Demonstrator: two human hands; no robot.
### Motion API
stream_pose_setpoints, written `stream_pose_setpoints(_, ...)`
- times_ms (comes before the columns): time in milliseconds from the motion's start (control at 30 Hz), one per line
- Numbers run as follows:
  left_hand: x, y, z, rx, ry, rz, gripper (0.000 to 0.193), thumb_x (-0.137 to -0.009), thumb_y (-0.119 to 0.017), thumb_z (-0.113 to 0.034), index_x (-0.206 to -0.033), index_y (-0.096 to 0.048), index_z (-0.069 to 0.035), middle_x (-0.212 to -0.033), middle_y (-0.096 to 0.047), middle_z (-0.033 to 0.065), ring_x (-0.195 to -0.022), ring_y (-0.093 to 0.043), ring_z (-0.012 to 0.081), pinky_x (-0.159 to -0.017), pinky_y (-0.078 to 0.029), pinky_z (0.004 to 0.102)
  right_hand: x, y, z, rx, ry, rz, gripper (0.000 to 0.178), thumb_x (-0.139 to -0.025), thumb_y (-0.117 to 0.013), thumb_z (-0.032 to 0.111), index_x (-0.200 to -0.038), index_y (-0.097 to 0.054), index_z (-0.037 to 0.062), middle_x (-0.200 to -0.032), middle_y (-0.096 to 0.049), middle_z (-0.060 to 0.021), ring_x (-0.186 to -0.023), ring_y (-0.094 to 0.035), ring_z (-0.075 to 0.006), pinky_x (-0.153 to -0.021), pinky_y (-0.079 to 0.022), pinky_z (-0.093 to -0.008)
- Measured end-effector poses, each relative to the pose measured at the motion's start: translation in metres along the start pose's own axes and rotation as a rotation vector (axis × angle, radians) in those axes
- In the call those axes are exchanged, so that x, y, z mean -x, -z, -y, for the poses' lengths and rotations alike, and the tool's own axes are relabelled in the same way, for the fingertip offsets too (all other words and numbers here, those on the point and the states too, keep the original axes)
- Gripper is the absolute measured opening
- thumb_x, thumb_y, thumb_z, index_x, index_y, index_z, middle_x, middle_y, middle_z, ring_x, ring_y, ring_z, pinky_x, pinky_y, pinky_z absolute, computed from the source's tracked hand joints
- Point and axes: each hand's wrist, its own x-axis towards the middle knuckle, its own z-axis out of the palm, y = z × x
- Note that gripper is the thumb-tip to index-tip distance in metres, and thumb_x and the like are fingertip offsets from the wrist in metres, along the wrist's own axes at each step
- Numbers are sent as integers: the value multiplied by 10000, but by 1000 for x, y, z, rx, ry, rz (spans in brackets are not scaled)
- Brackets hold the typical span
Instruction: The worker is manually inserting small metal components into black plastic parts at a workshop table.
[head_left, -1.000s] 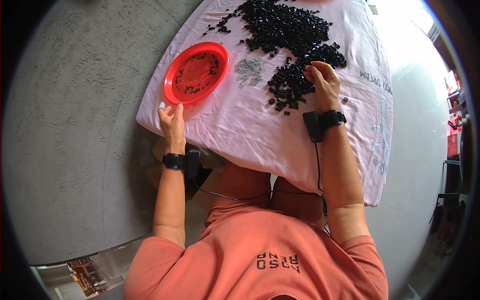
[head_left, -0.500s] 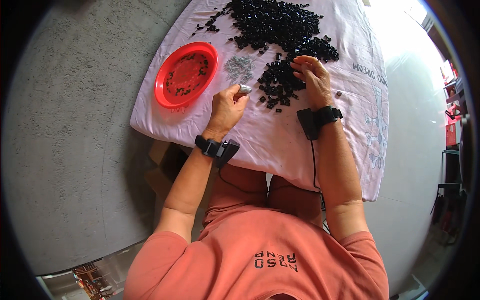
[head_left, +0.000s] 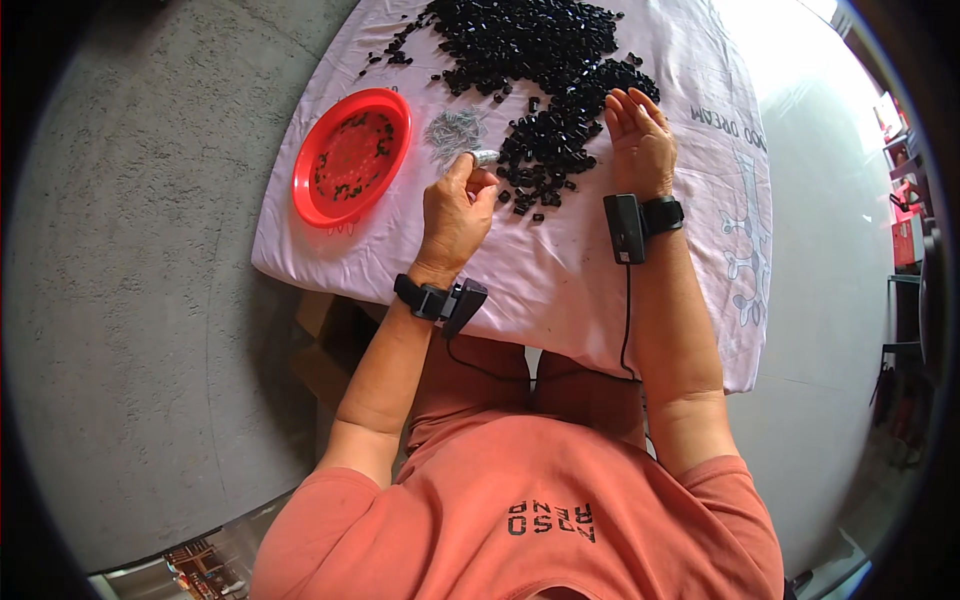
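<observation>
My left hand (head_left: pixel 456 220) is over the cloth, beside the nearer black pieces, its fingers curled and pressed together. A grey, silvery wrapping or cap (head_left: pixel 485 157) shows at its fingertip; anything pinched there is too small to make out. My right hand (head_left: pixel 642 145) is turned palm up at the right edge of the black pieces, fingers stretched and slightly bent, with nothing visible in it. Small shiny black pieces (head_left: pixel 545 160) spread between my hands and join a large heap (head_left: pixel 525 45) beyond. Thin silvery pins (head_left: pixel 455 130) lie in a loose pile just past my left hand.
A red perforated basket (head_left: pixel 401 150) with some small dark pieces in it stands on the left. A pale pink printed cloth (head_left: pixel 560 285) covers the table. Black devices (head_left: pixel 625 228) with cables are strapped to both wrists. Grey floor (head_left: pixel 130 300) lies to the left.
My right hand has come off the black pieces, moved right and turned palm up. My left hand stays curled near the pins. The whole view has shifted slightly.
</observation>
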Motion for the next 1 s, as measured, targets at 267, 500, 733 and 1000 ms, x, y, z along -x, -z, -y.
stream_pose_setpoints(267,-3,-15,-6,-118,-175,64,348,-783,-678,58,-1115,-655,-44,-904,-723,72,-776,-689,170,-633,-536,282,-1,-3,-2,36,-25,36,199,-1001,-556,98,-1149,-606,-26,-1046,-705,-190,-888,-717,-250,-769,-599,-307)
stream_pose_setpoints(500,-4,-16,-6,-187,-216,92,362,-758,-702,74,-1101,-634,-20,-892,-695,87,-808,-697,236,-645,-561,336,8,-10,6,112,-133,188,216,-982,-605,157,-1131,-628,2,-1013,-725,-150,-806,-707,-163,-671,-550,-236)
stream_pose_setpoints(733,-9,-18,-8,-242,-265,56,280,-786,-679,63,-1043,-589,-2,-858,-689,118,-787,-692,296,-676,-544,365,19,-22,2,392,-278,406,204,-983,-628,204,-1112,-661,50,-1031,-725,-98,-786,-670,-104,-669,-509,-207)
stream_pose_setpoints(1000,-53,-8,-34,-49,-233,114,198,-829,-637,32,-1000,-548,-10,-769,-688,135,-731,-708,320,-652,-547,399,30,-30,4,685,-236,572,208,-940,-701,191,-1108,-675,72,-989,-724,-42,-812,-674,-90,-699,-522,-201)
